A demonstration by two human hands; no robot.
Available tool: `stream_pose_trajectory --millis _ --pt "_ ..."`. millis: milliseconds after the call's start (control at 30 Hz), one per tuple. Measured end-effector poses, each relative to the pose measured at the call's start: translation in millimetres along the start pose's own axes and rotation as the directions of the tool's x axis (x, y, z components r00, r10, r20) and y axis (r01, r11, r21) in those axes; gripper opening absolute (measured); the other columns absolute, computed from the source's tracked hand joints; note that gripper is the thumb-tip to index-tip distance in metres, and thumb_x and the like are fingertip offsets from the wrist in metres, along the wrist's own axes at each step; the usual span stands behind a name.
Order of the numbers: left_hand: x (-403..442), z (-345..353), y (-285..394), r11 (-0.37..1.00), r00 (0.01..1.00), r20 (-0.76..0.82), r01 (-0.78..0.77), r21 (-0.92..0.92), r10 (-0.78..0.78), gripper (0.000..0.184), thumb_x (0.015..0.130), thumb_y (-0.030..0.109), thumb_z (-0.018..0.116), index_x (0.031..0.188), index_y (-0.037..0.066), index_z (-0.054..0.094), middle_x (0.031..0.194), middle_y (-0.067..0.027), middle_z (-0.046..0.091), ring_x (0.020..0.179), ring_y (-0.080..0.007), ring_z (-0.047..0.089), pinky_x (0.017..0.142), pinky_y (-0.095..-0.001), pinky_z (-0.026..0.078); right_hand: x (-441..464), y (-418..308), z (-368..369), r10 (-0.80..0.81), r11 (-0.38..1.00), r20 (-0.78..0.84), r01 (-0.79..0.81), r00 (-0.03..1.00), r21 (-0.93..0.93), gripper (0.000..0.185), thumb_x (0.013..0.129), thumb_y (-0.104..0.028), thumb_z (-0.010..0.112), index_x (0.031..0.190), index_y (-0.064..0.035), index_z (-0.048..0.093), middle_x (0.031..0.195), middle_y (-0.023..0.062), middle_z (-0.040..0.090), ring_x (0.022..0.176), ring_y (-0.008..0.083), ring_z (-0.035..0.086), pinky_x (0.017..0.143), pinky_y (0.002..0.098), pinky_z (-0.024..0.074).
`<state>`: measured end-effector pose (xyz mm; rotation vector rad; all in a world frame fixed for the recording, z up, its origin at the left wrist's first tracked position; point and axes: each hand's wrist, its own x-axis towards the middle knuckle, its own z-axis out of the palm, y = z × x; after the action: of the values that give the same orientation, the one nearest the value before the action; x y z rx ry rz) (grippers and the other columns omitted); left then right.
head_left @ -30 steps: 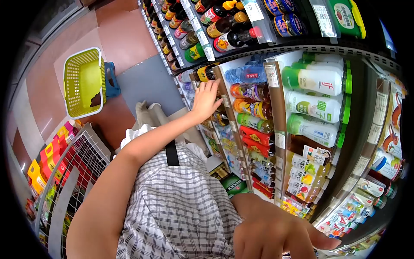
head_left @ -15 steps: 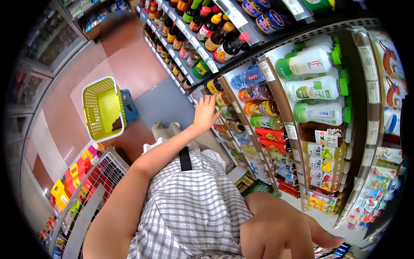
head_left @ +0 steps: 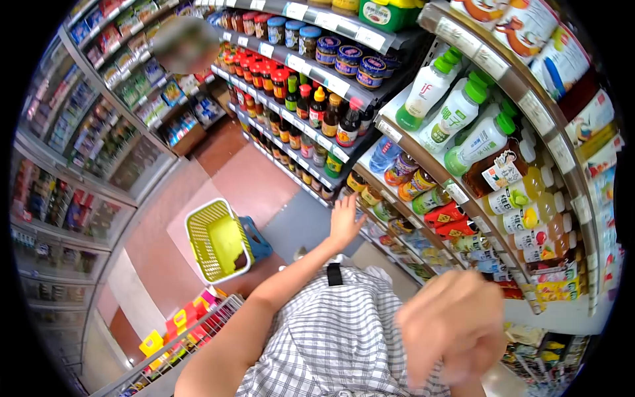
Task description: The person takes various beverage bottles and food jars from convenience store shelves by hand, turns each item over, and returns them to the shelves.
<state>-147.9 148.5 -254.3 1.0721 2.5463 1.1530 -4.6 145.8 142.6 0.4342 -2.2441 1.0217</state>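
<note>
My left hand (head_left: 347, 225) reaches out beside the drinks shelf with its fingers apart and nothing in them. Close to its fingertips are small dark bottles with yellow labels (head_left: 370, 194) on a lower shelf; I cannot tell whether they touch. My right hand (head_left: 453, 324) is raised in front of my checked garment (head_left: 337, 331), near the camera. Motion smears its fingers, which look bent, and anything inside them is hidden. To its upper right, white coconut drink bottles with green caps (head_left: 456, 116) stand on the shelf, above rows of juice bottles (head_left: 522, 218).
A yellow-green basket (head_left: 192, 231) is on the tiled floor, with a blue object (head_left: 254, 238) behind it. At lower left is a wire cart (head_left: 205, 327) beside red and yellow packages. Sauce jars and bottles (head_left: 264, 73) line the shelves ahead; glass-fronted cabinets (head_left: 73, 218) run along the left.
The view has tilted up and turned, so the basket and shelves sit lower and further right. My right hand has risen and its thumb no longer sticks out. My left hand stays by the shelf, fingers apart.
</note>
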Motion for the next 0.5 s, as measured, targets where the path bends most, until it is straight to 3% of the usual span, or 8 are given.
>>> stream_pose_trajectory --millis 67,167,200,233,367,500 --pt "-11 0 4 1.000 1.000 0.023 -0.009 0.012 0.009 0.070 0.075 0.022 0.074 0.135 0.004 0.042 0.116 -0.0168 0.054 0.106 -0.0378 0.050 0.084 -0.0485 0.046 -1 -16 -3 -0.039 0.963 -0.071 0.019 0.997 -0.268 0.030 0.082 -0.012 0.066 0.087 -0.0017 0.038 0.077 0.0100 0.045 0.061 0.0210 0.043 0.052 0.0341 0.0396" --pt "-34 9 4 0.996 0.997 0.062 -0.056 0.064 0.052 0.072 0.075 0.021 0.075 0.136 0.005 0.041 0.116 -0.0165 0.055 0.107 -0.0374 0.051 0.085 -0.0473 0.047 -6 -46 -11 -0.146 0.902 -0.113 0.085 0.983 -0.423 0.025 0.079 -0.009 0.068 0.073 -0.0067 0.044 0.064 0.0034 0.045 0.050 0.0168 0.037 0.045 0.0329 0.0347" --pt "-42 11 7 0.995 0.995 0.069 -0.073 0.069 0.069 0.071 0.075 0.020 0.075 0.135 0.004 0.042 0.116 -0.0166 0.055 0.104 -0.0371 0.052 0.085 -0.0464 0.047 -10 -52 -16 -0.180 0.885 -0.104 0.115 0.978 -0.451 0.025 0.078 -0.008 0.069 0.068 -0.0084 0.045 0.060 0.0012 0.044 0.047 0.0154 0.036 0.043 0.0325 0.0330" --pt "-49 11 10 0.994 0.992 0.107 -0.080 0.079 0.072 0.071 0.075 0.021 0.075 0.135 0.004 0.041 0.117 -0.0165 0.055 0.105 -0.0370 0.052 0.086 -0.0464 0.047 -16 -54 -31 -0.273 0.859 0.035 0.260 0.961 -0.441 0.026 0.076 -0.007 0.070 0.071 -0.0091 0.045 0.062 0.0011 0.044 0.048 0.0153 0.035 0.043 0.0326 0.0331" --pt "-85 10 20 0.989 0.973 0.221 -0.094 0.110 0.068 0.072 0.075 0.022 0.074 0.136 0.004 0.040 0.117 -0.0162 0.056 0.105 -0.0368 0.052 0.086 -0.0464 0.047 -34 -98 -51 -0.171 0.872 0.201 0.243 0.965 -0.425 0.029 0.072 -0.004 0.073 0.073 -0.0096 0.045 0.064 0.0004 0.044 0.052 0.0131 0.035 0.046 0.0271 0.0332" --pt "-111 2 23 0.986 0.964 0.252 -0.114 0.120 0.081 0.073 0.075 0.021 0.073 0.137 0.005 0.039 0.117 -0.0163 0.056 0.105 -0.0369 0.053 0.087 -0.0464 0.047 -51 -118 -43 -0.202 0.841 0.041 0.195 0.978 -0.504 0.029 0.071 -0.003 0.072 0.069 -0.0100 0.044 0.063 -0.0003 0.045 0.051 0.0121 0.039 0.047 0.0242 0.0339"
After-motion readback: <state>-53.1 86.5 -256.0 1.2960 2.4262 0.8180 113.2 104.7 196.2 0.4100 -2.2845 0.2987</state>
